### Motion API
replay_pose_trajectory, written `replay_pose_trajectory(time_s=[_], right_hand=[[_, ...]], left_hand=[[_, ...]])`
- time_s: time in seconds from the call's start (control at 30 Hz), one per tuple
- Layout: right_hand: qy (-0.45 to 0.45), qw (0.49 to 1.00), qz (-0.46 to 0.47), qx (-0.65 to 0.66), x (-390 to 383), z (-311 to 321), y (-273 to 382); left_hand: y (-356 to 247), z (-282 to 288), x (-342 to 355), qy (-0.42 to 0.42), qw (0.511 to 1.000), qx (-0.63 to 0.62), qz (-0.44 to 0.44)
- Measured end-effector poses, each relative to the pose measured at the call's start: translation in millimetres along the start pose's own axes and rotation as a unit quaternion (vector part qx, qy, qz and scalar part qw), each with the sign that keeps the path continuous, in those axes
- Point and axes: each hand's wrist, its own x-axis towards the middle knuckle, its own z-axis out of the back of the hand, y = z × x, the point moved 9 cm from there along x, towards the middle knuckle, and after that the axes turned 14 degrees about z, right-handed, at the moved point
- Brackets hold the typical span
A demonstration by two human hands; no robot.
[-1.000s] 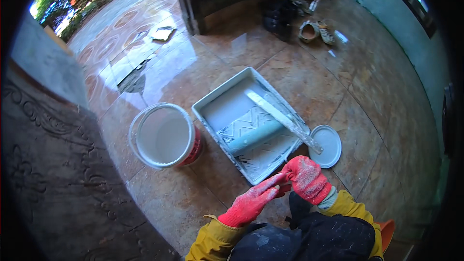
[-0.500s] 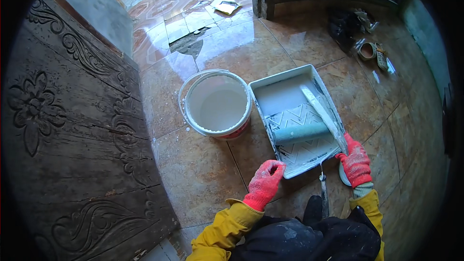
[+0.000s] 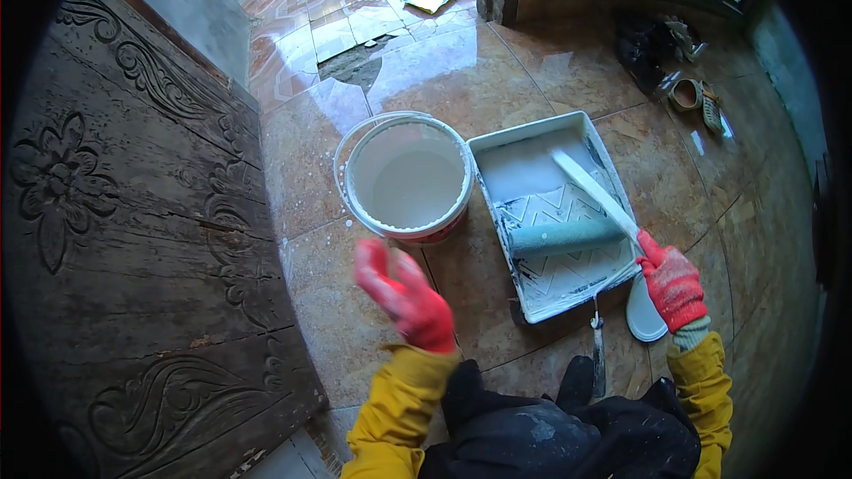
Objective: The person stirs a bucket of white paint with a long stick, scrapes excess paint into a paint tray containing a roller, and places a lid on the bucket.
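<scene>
My right hand point(image 3: 673, 284), in a red glove, grips the lower end of a white paint-coated flat stick point(image 3: 596, 192). The stick slants over the right part of a paint tray point(image 3: 557, 306); its far tip is above the white paint pool. A teal paint roller point(image 3: 565, 238) lies across the tray's ridged slope, its handle point(image 3: 598, 357) sticking out toward me. My left hand point(image 3: 406, 294), also red-gloved, is raised just in front of a white bucket point(image 3: 408, 231), fingers apart and holding nothing. Pale paint stands inside the bucket, left of the tray.
A white lid point(image 3: 646, 312) lies on the tiles beside the tray, partly behind my right hand. On the left stands a carved dark wooden door point(image 3: 133, 213). Shoes point(image 3: 697, 98) sit at the far right, and broken tiles point(image 3: 355, 64) with a patch exposed lie beyond the bucket.
My left hand has let go of the tray's near left corner and moved left toward the bucket, opening. My right hand still holds the stick, shifted slightly right, showing more of the lid.
</scene>
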Motion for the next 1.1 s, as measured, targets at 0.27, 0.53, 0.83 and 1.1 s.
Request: replay_pose_trajectory(time_s=[0.27,0.53,0.83,1.1], right_hand=[[0.005,0.994,0.106,0.029,2,14,34],[0.009,0.992,0.122,0.020,10,6,52],[-0.022,0.989,0.146,-0.015,18,11,50],[0.008,0.997,0.076,0.009,7,19,17]], left_hand=[[20,-30,131,0.055,0.984,0.028,0.166],[41,-30,136,0.057,0.980,0.058,0.184],[39,-31,120,0.020,0.981,-0.059,0.182],[38,-28,116,0.007,0.985,-0.052,0.164]])
